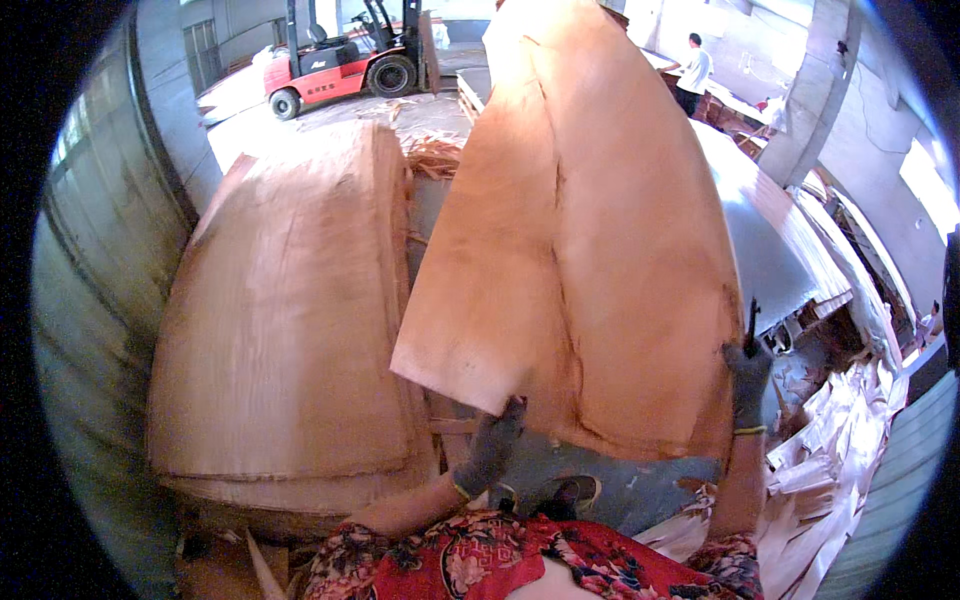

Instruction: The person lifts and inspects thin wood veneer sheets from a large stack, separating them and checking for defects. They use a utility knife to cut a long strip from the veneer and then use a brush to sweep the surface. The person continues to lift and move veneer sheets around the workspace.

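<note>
A large, thin orange-brown wood veneer sheet stretches away in front of me, with a dark ragged seam running along its length. My left hand, in a grey glove, is closed on its near edge by the left corner. At the right edge is my right hand, also gloved and closed. A dark slim tool sticks up from that hand; its kind is unclear. The right fingers also seem to pinch the veneer, though they are partly hidden. To the left lies a tall stack of veneer sheets.
Torn veneer strips are heaped on the right, and more scraps lie beyond the stack. A metal-looking sheet surface stands right of the veneer. A red forklift is parked far left; a person stands far right.
</note>
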Action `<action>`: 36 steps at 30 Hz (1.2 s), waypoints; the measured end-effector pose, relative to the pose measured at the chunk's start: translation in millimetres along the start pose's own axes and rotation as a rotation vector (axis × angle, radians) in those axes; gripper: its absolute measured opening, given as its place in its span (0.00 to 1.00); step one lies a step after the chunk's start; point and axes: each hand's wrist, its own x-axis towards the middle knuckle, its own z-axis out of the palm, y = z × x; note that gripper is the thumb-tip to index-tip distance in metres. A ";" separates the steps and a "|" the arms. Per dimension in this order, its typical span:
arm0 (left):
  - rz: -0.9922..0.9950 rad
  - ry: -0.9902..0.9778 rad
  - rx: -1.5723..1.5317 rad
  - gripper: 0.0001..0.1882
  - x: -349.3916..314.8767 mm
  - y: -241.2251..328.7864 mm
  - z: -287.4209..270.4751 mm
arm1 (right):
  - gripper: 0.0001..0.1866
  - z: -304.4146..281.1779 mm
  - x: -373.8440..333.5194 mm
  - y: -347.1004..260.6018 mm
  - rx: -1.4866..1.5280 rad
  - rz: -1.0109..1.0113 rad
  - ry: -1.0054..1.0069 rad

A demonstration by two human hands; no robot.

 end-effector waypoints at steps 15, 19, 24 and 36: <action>-0.941 -1.085 -0.911 0.21 187.0 -34.6 354.7 | 0.16 -145.1 306.6 42.6 -0.705 -0.398 0.239; -0.979 -0.992 -0.577 0.19 190.5 0.4 360.6 | 0.13 -158.7 328.4 7.0 -0.802 -0.394 0.243; -0.963 -1.039 -0.643 0.17 216.0 -2.5 354.2 | 0.12 -145.0 344.0 -9.7 -0.969 -0.444 0.280; -0.576 -0.891 -0.606 0.19 220.2 -13.4 336.5 | 0.07 -64.5 351.5 52.7 -0.758 -0.461 0.090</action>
